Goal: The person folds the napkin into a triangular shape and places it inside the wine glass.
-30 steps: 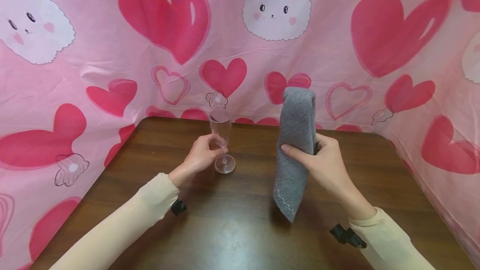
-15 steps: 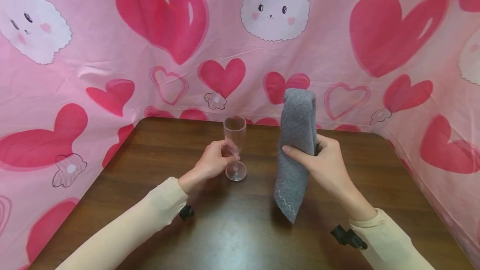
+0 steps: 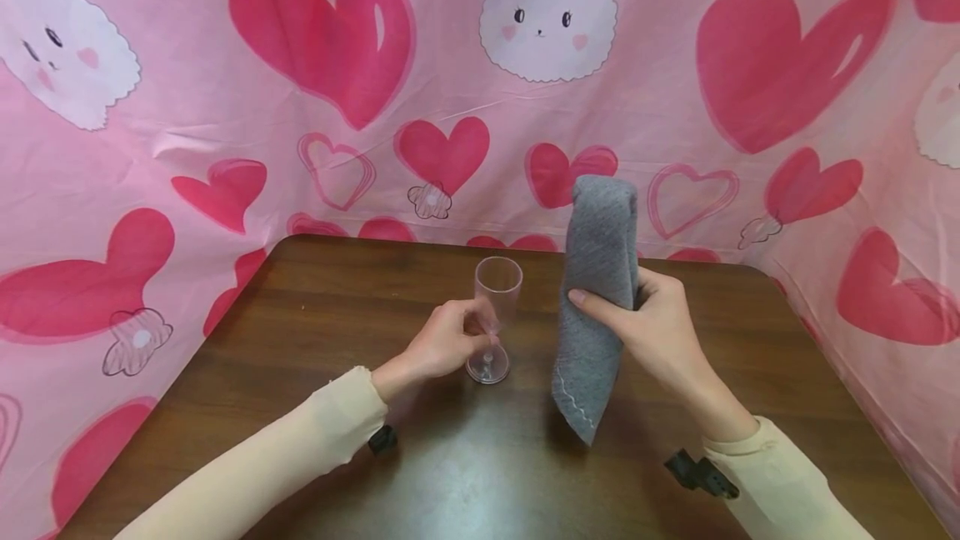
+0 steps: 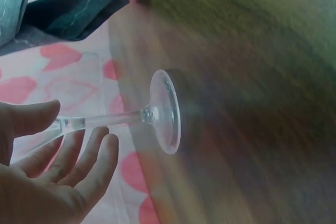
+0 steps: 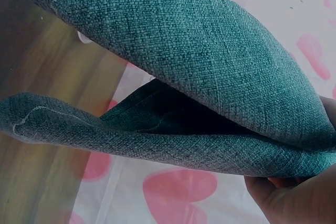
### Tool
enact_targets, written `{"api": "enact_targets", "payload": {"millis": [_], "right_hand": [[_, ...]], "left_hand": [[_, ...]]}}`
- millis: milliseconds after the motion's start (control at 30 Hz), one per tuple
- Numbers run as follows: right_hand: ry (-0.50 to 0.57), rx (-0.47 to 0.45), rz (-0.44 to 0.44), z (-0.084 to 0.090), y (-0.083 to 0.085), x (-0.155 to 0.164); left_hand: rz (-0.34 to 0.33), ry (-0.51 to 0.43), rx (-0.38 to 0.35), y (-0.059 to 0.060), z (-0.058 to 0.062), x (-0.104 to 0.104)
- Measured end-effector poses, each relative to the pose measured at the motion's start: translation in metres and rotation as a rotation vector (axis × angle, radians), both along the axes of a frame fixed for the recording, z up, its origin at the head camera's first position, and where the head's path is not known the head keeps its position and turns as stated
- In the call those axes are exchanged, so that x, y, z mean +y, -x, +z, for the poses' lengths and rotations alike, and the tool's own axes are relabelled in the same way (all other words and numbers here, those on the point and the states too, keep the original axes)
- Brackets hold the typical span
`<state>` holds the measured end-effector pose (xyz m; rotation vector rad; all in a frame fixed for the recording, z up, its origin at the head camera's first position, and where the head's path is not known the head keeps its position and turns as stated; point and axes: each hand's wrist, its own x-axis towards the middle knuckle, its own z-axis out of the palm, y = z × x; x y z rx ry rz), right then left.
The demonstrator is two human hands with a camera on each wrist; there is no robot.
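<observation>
My left hand [image 3: 450,338] pinches a clear champagne flute [image 3: 498,277] low on its bowl and stem, between thumb and fingers. The glass is upright, and its round foot [image 4: 166,112] shows close over the table in the left wrist view. To the right, my right hand [image 3: 652,319] grips a folded grey cloth [image 3: 596,248], thumb on the front and fingers behind. The cloth stands tall above the hand, and its lower end hangs to a point with a wavy white stitch line. In the right wrist view its layers [image 5: 210,61] gape apart. The flute is left of the cloth.
A brown wooden table [image 3: 337,273] lies under both hands. Pink fabric [image 3: 465,40] with hearts and rabbits hangs behind it and along both sides. Black straps [image 3: 701,473] sit at both wrists by the cream sleeves.
My left hand has brought the champagne flute rightward and nearer to me, closer to the cloth. My right hand and the grey cloth have barely moved, shifting slightly right.
</observation>
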<state>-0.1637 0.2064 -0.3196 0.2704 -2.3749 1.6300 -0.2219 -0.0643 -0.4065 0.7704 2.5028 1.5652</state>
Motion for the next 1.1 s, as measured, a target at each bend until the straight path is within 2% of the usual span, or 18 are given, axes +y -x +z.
{"api": "enact_targets", "payload": {"millis": [267,600,767,867,933,1000,1100], "right_hand": [[-0.015,0.000,-0.009,0.000,-0.001,0.002],[0.008,-0.004,-0.008,0.001,-0.003,0.004],[0.007,-0.007,-0.003,0.001,-0.003,0.005],[0.001,-0.016,-0.007,0.001,-0.003,0.006],[-0.001,-0.020,-0.005,0.001,-0.003,0.007],[-0.005,-0.021,-0.002,0.001,-0.004,0.008],[-0.006,-0.022,0.000,0.002,-0.004,0.009]], "left_hand": [[-0.030,0.001,0.013,-0.006,-0.004,0.009],[-0.035,-0.002,0.018,-0.001,-0.006,0.018],[-0.068,0.011,0.003,0.000,-0.004,0.017],[-0.107,0.074,-0.048,0.001,0.004,0.010],[-0.139,0.118,-0.099,0.004,0.013,0.000],[-0.170,0.141,-0.166,0.008,0.029,-0.012],[-0.176,0.133,-0.227,0.017,0.056,-0.032]]}}
